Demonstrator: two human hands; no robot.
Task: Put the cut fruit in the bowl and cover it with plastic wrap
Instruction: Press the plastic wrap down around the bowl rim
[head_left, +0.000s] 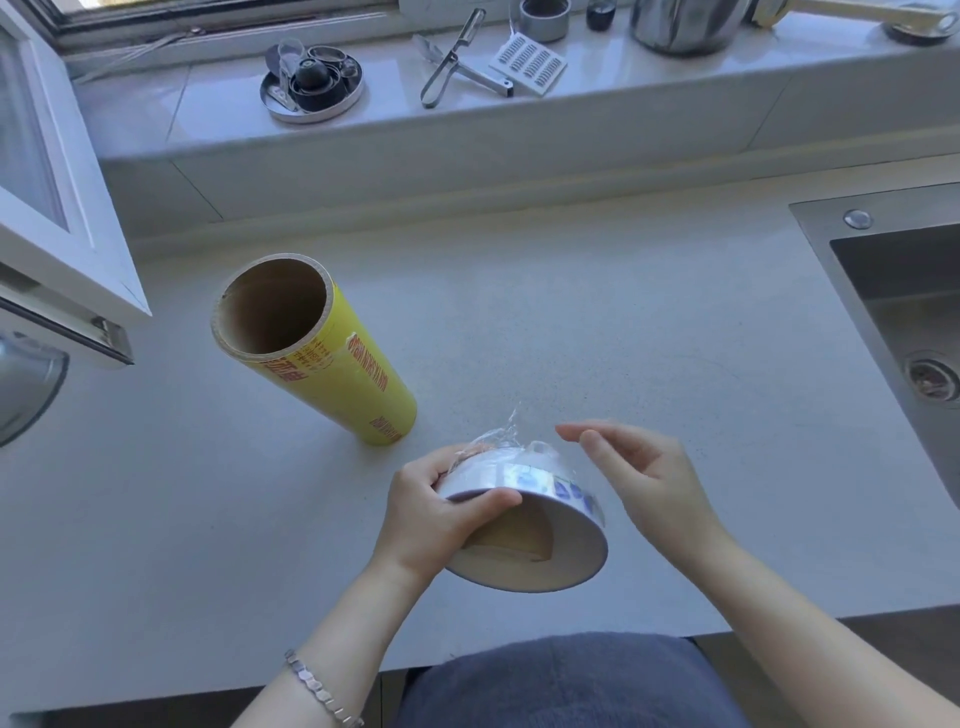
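Observation:
A white bowl (571, 551) with a blue pattern is tilted towards me above the counter's near edge, its mouth facing me. A pale wedge of cut fruit (511, 538) shows inside, behind clear plastic wrap (501, 441) that bunches at the bowl's far side. My left hand (436, 514) grips the bowl's left rim and wall. My right hand (644, 470) hovers just right of the bowl, fingers spread and holding nothing. A yellow roll of plastic wrap (332, 358) stands on end to the left.
The grey counter (623, 338) runs to a steel sink (909, 322) on the right. An open window sash (57, 208) juts in at left. On the sill behind lie a peeler (452, 62), a metal dish of small parts (311, 78) and a pot (685, 21).

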